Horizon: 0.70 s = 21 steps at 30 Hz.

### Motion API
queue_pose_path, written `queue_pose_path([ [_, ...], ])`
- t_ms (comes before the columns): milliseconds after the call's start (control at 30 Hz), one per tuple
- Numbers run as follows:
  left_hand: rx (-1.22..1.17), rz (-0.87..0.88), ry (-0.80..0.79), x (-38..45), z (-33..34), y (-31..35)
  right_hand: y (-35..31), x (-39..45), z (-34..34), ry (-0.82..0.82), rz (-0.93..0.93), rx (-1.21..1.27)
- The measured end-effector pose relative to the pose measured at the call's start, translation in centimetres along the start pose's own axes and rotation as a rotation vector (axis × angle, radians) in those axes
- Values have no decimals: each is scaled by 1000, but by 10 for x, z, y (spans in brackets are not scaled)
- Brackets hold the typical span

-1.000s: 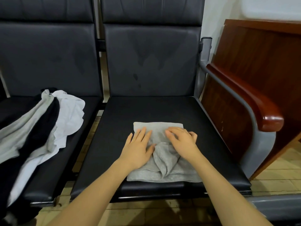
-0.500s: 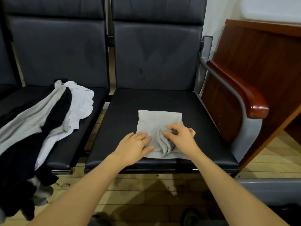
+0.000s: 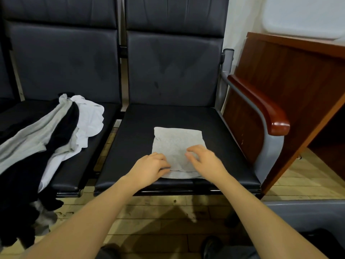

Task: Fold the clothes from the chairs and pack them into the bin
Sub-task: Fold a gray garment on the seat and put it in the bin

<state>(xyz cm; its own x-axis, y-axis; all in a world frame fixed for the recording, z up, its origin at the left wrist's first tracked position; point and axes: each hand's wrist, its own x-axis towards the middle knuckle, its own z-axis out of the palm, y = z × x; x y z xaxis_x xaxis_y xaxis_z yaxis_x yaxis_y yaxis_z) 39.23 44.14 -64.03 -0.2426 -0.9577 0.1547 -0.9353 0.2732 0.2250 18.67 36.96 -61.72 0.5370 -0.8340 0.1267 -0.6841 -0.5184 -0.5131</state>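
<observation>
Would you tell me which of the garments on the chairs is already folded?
The small grey garment on the right-hand seat, under both hands: it lies as a neat rectangle, while the grey, black and white clothes on the left seat are a loose heap.
</observation>
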Motion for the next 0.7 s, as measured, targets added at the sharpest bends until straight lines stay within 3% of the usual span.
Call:
queue_pose_path([
  [100, -27, -32, 54, -7, -1, -9, 16, -5, 11, -290, 50, -254],
  [200, -54, -47, 94, -10, -1, -13, 34, -11, 11, -359, 96, -323],
  [333, -53, -49, 150, -11, 2, -15, 37, -16, 10, -307, 116, -365],
  [500, 0, -23, 409, -14, -5, -19, 30, -18, 0, -119, -92, -277],
  [700, 214, 258, 401, -29, -15, -28, 32, -26, -4, 6, -240, -243],
])
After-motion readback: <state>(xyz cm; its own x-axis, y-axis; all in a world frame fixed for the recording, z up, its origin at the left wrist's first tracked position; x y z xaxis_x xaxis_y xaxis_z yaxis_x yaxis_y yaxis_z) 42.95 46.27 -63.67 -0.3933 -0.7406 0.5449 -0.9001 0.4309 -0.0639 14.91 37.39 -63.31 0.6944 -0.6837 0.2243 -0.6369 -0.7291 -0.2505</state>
